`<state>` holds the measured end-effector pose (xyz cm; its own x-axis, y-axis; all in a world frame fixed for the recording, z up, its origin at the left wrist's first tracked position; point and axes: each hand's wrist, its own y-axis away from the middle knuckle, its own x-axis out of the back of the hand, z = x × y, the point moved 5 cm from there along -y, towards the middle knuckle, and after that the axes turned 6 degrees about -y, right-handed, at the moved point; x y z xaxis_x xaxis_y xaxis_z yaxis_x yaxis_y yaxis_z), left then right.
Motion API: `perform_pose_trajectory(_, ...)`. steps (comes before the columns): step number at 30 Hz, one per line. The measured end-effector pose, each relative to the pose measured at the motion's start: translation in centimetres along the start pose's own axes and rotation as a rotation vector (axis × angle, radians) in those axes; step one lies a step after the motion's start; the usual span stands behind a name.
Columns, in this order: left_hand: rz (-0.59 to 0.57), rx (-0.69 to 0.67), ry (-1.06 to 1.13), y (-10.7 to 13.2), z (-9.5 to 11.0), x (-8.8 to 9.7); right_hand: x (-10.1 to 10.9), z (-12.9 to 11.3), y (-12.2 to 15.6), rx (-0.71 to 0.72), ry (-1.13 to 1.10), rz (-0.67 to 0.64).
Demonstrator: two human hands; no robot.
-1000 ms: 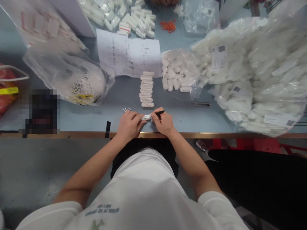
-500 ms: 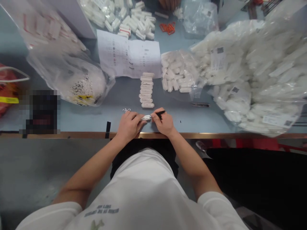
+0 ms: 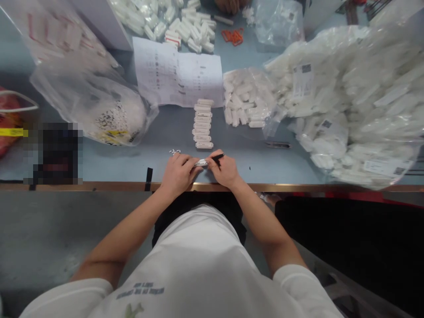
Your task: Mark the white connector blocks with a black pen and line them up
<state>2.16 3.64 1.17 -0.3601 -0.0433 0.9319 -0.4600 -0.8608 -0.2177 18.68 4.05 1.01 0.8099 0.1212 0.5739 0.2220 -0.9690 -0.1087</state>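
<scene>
My left hand [image 3: 178,173] is closed on one end of a small white plastic piece [image 3: 200,163] with a row of dark dots, at the table's front edge. My right hand [image 3: 224,168] pinches a slim black pen-like tool [image 3: 217,157]. Its fingertips meet the other end of the white piece; the tool's tip is too small to make out. Just beyond my hands lies a column of similar white pieces [image 3: 202,126]. Some tiny white parts [image 3: 175,151] rest past my left fingers.
A printed sheet [image 3: 198,79] lies behind the column. Bags of white parts [image 3: 248,95] stand right, and a clear bag [image 3: 122,119] left. A utility knife [image 3: 277,145] lies at right. Orange clips [image 3: 232,36] and another person's hand [image 3: 228,5] are at the back.
My right hand and the black tool have shifted slightly left, closer to my left hand. The dark shape below the table at right has moved left. My left hand stays put.
</scene>
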Motion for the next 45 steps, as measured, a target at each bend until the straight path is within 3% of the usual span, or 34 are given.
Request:
perform_pose_trajectory(10,0.004,0.009,-0.005,0.0,0.0,0.0,0.6,0.2,0.1,-0.054,-0.076,0.033)
perform_pose_trajectory(24,0.02,-0.022,-0.044,0.0,0.0,0.1,0.6,-0.2,-0.2,-0.019,-0.121,0.024)
perform_pose_trajectory(45,0.025,-0.014,-0.043,0.0,0.1,0.1,1.3,0.0,0.2,-0.107,-0.211,0.155)
